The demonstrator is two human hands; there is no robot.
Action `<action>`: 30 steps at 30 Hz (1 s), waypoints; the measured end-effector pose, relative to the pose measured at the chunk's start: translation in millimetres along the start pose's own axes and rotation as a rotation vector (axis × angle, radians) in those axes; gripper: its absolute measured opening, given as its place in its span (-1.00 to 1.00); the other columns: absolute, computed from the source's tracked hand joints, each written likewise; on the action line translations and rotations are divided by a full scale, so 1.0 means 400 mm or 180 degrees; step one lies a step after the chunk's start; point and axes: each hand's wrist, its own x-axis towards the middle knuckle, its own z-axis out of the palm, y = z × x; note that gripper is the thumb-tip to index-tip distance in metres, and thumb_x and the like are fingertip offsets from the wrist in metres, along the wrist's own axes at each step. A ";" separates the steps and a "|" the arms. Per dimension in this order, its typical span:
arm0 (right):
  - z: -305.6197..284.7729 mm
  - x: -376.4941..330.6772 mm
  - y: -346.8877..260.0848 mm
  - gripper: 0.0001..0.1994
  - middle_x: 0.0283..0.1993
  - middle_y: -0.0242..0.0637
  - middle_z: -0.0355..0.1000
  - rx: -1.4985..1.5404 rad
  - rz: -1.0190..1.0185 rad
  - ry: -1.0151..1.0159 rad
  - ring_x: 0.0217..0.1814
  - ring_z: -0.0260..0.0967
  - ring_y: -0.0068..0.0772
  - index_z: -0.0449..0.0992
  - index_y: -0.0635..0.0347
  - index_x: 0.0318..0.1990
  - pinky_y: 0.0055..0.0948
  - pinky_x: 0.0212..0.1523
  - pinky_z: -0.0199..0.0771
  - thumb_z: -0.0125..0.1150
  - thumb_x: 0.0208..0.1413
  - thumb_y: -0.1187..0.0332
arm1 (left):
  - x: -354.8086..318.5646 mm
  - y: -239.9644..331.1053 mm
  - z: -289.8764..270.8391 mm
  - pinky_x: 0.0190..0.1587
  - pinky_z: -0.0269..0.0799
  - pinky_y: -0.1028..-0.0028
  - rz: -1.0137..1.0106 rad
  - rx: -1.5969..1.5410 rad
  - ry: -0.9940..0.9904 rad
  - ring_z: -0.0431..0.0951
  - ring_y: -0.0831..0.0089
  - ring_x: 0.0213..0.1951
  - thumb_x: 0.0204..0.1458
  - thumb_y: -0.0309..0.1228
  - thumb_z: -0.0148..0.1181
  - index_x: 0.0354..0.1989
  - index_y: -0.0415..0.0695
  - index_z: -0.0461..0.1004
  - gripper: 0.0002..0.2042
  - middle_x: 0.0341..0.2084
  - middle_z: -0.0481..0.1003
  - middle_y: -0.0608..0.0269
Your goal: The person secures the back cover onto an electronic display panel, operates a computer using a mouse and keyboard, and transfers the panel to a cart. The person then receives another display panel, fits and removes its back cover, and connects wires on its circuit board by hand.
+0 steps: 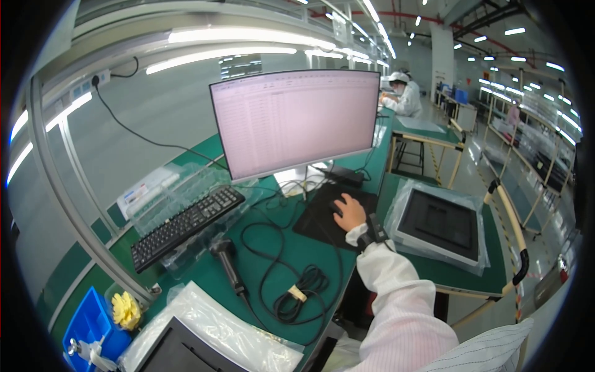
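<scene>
My right hand [351, 212] rests curled over a dark computer mouse [336, 206] on a black mouse pad [315, 218]. A black band with a small device [374, 230] circles that wrist, over a white sleeve. Beyond the hand stands a monitor [297, 121], its lit screen showing a pale table of rows. A black keyboard [186, 228] lies tilted on clear plastic trays to the left. Nearer to me, a handheld barcode scanner [229, 266] lies on the green bench with its cable coiled. My left hand is outside the picture.
At the near left are a blue bin [93, 322], a yellow flower-shaped thing [126, 309] and a dark panel [186, 350] on plastic wrap [229, 319]. A framed black panel [440, 224] in plastic lies on the right-hand cart [496, 273]. Further off, a person in white [406, 96] sits working.
</scene>
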 end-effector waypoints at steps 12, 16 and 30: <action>0.002 -0.002 0.001 -0.62 0.10 -0.23 0.21 0.0014 0.0013 0.0007 0.00 0.24 -0.09 0.47 -0.06 -0.15 -0.18 -0.11 0.35 0.28 -0.25 0.27 | -0.002 -0.002 0.005 0.04 0.10 0.15 0.0039 -0.0008 0.0082 0.24 0.04 -0.02 -0.22 -0.14 0.17 0.14 -0.04 0.25 -0.36 -0.07 0.25 -0.02; 0.002 -0.002 0.002 -0.62 0.10 -0.23 0.21 0.0021 0.0014 0.0002 0.00 0.24 -0.10 0.47 -0.06 -0.15 -0.17 -0.12 0.35 0.28 -0.25 0.27 | -0.002 -0.002 0.005 0.04 0.10 0.15 0.0057 -0.0030 0.0111 0.23 0.04 -0.02 -0.21 -0.14 0.17 0.14 -0.05 0.24 -0.36 -0.07 0.25 -0.02; -0.003 -0.005 0.001 -0.61 0.10 -0.25 0.21 0.0002 0.0032 0.0028 0.00 0.24 -0.11 0.48 -0.07 -0.15 -0.18 -0.12 0.34 0.28 -0.26 0.26 | -0.003 -0.007 0.008 0.04 0.10 0.17 0.0078 -0.0053 0.0161 0.24 0.05 -0.03 -0.15 -0.14 0.13 0.12 -0.06 0.26 -0.40 -0.08 0.25 -0.03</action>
